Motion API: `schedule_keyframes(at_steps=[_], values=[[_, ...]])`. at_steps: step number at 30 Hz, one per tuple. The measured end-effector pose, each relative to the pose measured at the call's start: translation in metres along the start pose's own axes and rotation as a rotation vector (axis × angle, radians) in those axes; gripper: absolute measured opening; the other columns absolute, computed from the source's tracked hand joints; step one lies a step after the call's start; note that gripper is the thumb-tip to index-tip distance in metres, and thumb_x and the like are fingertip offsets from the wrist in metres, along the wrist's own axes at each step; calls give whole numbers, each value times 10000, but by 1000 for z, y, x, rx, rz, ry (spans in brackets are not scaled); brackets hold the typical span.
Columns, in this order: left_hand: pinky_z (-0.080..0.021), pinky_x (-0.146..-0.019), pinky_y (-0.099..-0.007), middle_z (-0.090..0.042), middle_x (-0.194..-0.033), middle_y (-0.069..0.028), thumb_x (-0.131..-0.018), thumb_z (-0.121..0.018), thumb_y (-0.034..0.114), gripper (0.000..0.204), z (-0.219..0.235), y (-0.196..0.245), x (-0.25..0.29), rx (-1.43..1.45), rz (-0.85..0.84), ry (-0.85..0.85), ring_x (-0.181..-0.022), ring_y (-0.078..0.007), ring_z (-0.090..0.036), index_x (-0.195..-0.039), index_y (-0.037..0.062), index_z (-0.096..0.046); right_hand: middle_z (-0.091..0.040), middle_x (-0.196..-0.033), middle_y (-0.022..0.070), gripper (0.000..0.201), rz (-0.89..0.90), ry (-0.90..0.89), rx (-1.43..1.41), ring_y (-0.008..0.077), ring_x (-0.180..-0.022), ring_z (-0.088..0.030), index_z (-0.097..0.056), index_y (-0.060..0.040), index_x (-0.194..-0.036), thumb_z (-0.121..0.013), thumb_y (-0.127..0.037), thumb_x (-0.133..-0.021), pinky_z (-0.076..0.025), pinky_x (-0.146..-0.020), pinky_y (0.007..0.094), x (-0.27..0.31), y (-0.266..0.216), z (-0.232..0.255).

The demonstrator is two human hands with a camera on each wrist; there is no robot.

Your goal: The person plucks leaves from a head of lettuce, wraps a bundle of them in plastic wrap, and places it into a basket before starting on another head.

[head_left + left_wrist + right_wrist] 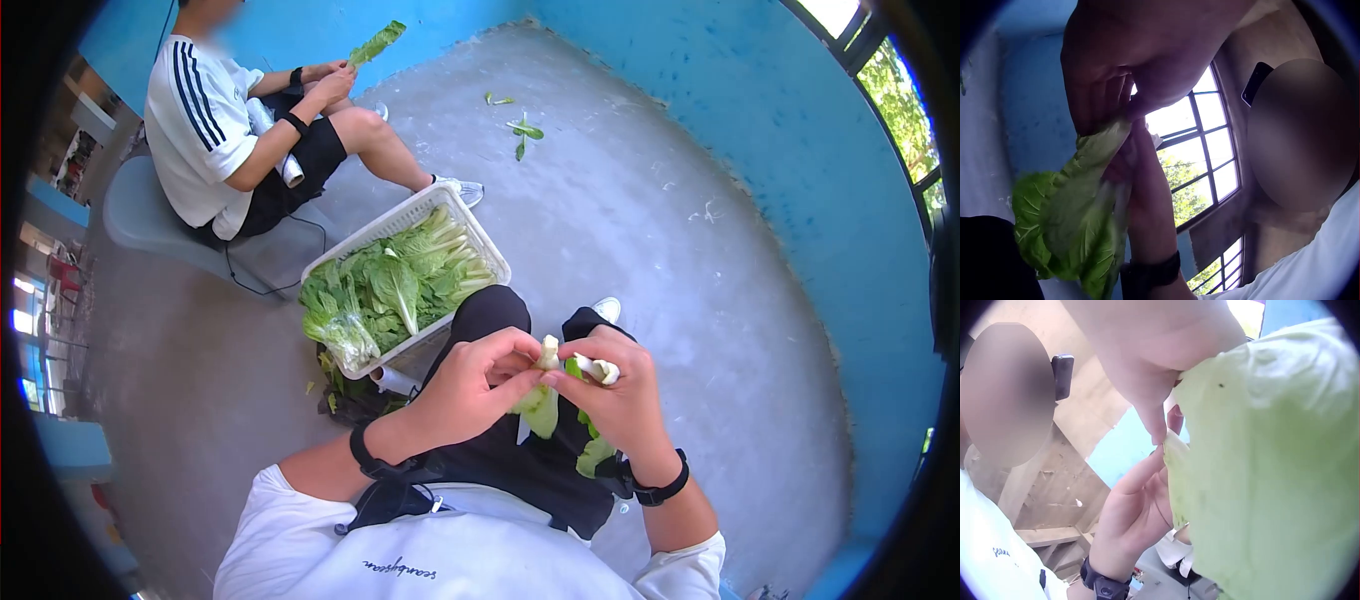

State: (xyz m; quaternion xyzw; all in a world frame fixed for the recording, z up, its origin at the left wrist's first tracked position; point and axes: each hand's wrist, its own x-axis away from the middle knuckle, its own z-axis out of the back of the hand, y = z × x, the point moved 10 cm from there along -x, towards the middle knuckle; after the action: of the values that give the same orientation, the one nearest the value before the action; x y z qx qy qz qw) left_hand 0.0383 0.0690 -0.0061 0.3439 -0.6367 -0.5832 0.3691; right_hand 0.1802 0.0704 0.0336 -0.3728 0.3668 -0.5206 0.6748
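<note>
Over my lap, both hands hold one leafy green (541, 408) with a white stalk and pale green leaves. My left hand (500, 370) pinches the stalk end from the left. From the right, my right hand (600, 385) grips a white stalk piece. In the left wrist view my left hand (1125, 69) holds the top of the hanging leaf (1066, 231), with my right hand's fingers (1141, 181) behind it. The right wrist view is filled by the leaf (1272, 475), pinched between my right hand (1154, 369) and my left hand (1138, 506).
A white basket (372, 232) full of greens stands on the grey floor by my left knee, with leaf scraps (350, 400) beneath it. Another seated person (215, 130) at the upper left holds a leaf (378, 42). Loose scraps (523, 130) lie near the blue wall.
</note>
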Motion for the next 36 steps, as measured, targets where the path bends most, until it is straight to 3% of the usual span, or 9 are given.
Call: schedule_keyframes(at_steps=[5, 8, 11, 17, 21, 24, 28, 33, 36], values=[[-560, -783, -252, -723, -950, -78, -950, -654, -13, 136, 6, 11, -3, -193, -80, 36, -893, -108, -710, -1082, -31, -629, -714, -890, 98, 202, 103, 52, 16, 234, -670, -650, -729, -38, -974, -812, -83, -795, -495, -619, 337, -2, -9, 2], [-567, -769, -255, -728, -919, -89, -936, -664, -11, 115, 10, 13, -4, -294, -93, 31, -871, -114, -718, -1047, -37, -644, -716, -913, 125, 166, -27, -79, 185, 292, -705, -670, -712, -36, -971, -769, -73, -820, -518, -638, 361, 2, 0, -3], [-568, -759, -262, -730, -896, -97, -924, -669, -14, 96, 13, 12, -4, -279, -70, 10, -849, -134, -727, -1018, -31, -661, -697, -900, 112, 198, 118, -95, 238, 312, -713, -661, -698, -53, -1005, -740, -56, -812, -526, -643, 373, 2, -16, -1], [-561, -740, -276, -728, -857, -106, -894, -690, -10, 101, 4, 17, -1, -494, -131, -89, -811, -172, -734, -994, -11, -679, -657, -863, 71, 314, 183, -282, 462, 307, -724, -664, -691, -96, -1054, -733, -34, -749, -520, -631, 405, 12, -16, -3], [-563, -731, -276, -724, -852, -96, -907, -673, -18, 70, 2, 20, 0, -625, -187, -114, -796, -152, -723, -977, -20, -667, -655, -856, 70, 302, 186, -269, 487, 312, -734, -664, -699, -87, -1026, -731, -19, -734, -520, -638, 404, 18, -9, 14], [-565, -738, -269, -716, -878, -76, -934, -652, -19, 49, 39, -6, -2, -288, 62, 15, -780, -129, -702, -981, -27, -652, -674, -866, 84, 272, 106, -147, 496, 313, -753, -672, -698, -54, -997, -732, 15, -737, -522, -645, 363, 22, 9, 54], [-567, -768, -278, -676, -963, -81, -982, -596, -1, 70, 37, -29, 3, 182, 166, -30, -836, -136, -686, -1052, -2, -591, -661, -827, 101, 259, -78, -119, 172, 294, -733, -663, -680, -41, -1011, -717, 32, -766, -499, -638, 337, 31, 26, 67], [-524, -702, -256, -608, -939, -43, -1018, -554, 51, 99, -6, -36, 4, 189, 275, -209, -762, -90, -603, -1105, 36, -510, -658, -813, 99, 272, 65, -250, 144, 271, -711, -644, -690, -62, -1037, -767, -42, -777, -495, -641, 336, 18, -3, 33], [-503, -708, -236, -603, -932, -32, -1022, -552, 62, 93, -24, -25, 1, 51, 175, -298, -789, -66, -573, -1104, 40, -512, -654, -799, 95, 307, 107, -167, 138, 279, -702, -642, -698, -70, -1047, -815, -116, -767, -495, -631, 350, 14, -13, 25]])
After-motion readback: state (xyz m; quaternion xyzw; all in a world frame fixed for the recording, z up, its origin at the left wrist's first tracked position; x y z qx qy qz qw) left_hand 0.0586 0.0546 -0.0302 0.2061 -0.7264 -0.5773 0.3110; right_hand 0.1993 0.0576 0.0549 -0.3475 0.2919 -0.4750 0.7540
